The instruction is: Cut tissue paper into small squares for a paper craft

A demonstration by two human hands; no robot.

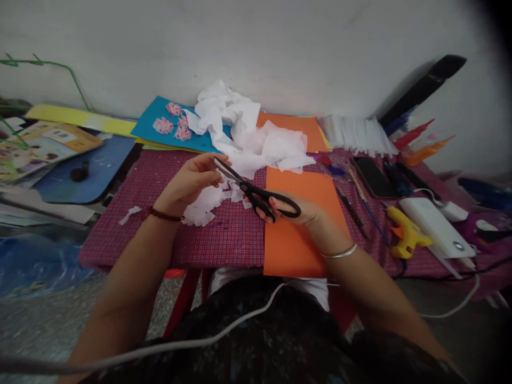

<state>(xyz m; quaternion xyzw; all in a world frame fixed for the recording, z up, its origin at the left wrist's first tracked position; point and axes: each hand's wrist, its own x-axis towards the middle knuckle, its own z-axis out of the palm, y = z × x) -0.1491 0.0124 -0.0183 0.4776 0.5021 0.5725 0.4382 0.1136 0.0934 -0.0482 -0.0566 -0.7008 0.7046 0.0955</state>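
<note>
My right hand (298,210) grips black scissors (256,193) by the handles, blades pointing up and left. My left hand (192,178) is curled just left of the blade tips, fingers pinched together on a small white paper piece that is mostly hidden. White paper scraps (204,205) lie under and beside the left hand on the checked red cloth (228,240). An orange sheet (298,234) lies flat under my right hand.
A heap of crumpled white paper (248,133) sits behind the hands, partly on a blue sheet (160,128) with pink flowers. On the right lie a yellow glue gun (406,232), a phone (372,176), pens and a white box (434,224). Books are stacked at left.
</note>
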